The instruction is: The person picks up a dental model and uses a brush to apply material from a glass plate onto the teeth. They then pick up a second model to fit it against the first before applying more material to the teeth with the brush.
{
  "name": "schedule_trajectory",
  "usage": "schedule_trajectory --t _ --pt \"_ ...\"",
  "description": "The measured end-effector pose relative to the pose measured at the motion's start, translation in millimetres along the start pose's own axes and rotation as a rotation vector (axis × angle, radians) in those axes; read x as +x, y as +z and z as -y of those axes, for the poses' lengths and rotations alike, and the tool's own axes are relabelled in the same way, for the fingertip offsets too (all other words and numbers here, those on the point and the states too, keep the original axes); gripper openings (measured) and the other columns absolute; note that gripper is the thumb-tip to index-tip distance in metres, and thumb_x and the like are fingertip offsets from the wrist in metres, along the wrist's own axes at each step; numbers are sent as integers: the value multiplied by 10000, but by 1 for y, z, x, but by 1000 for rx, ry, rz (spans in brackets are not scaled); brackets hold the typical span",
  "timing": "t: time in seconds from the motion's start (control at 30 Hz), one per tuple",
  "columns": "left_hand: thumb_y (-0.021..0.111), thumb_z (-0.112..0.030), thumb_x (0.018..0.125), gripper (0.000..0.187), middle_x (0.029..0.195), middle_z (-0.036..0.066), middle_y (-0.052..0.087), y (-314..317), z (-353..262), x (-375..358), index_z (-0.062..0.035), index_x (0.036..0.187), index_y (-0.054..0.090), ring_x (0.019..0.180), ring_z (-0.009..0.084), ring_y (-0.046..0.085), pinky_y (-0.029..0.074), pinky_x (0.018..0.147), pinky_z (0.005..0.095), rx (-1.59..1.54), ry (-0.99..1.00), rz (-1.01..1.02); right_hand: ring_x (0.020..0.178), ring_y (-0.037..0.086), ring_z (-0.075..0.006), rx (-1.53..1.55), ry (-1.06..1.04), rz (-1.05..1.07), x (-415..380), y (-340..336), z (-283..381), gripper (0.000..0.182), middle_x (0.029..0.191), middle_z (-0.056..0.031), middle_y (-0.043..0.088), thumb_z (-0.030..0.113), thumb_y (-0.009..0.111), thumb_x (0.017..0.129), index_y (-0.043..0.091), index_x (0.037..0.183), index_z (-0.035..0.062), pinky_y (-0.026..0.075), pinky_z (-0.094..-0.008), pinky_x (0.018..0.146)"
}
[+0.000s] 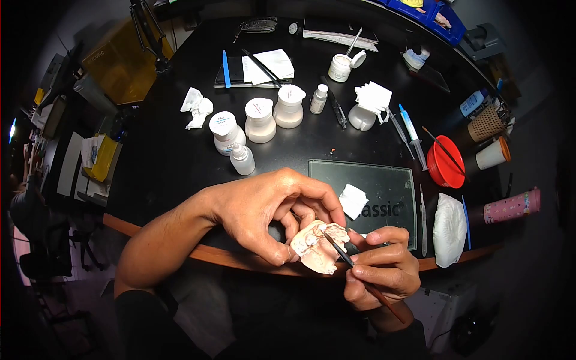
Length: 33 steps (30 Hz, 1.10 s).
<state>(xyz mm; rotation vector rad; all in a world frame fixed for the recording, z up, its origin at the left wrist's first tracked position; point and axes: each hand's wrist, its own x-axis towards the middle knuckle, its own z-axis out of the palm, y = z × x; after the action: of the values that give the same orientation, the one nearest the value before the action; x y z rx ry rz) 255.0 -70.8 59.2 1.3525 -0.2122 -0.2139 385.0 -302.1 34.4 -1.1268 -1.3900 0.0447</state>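
My left hand [264, 216] curls around a pale pink dental cast [319, 258], gripping its edge between thumb and fingers just above the table's front edge. Pinched in my right hand [387, 270] is a thin brush [378, 294] with a dark front part and a reddish-brown handle. Its tip touches, or comes very close to, the ridge of the cast. Fingers partly cover the far side of the cast. Behind my hands lies a glass slab [384, 180] with a crumpled white tissue [354, 201] on it.
Several white-lidded jars, one of them a labelled jar [260, 120], and a small dropper bottle [242, 159] stand behind my left hand. To the right are a red bowl [445, 162] with a brush across it, a syringe [413, 135], a spatula [423, 222] and a pink tumbler [512, 206].
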Motion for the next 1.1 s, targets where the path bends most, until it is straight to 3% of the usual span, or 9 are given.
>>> schedule_trajectory --t 1.1 --pt "804 9 684 682 1132 150 671 0 1 -1 154 1305 563 945 99 653 605 791 201 8 8 -3 1017 648 -273 -2 -3 1 -1 -2 1 153 878 -84 707 -2 814 787 763 923 48 694 -394 846"
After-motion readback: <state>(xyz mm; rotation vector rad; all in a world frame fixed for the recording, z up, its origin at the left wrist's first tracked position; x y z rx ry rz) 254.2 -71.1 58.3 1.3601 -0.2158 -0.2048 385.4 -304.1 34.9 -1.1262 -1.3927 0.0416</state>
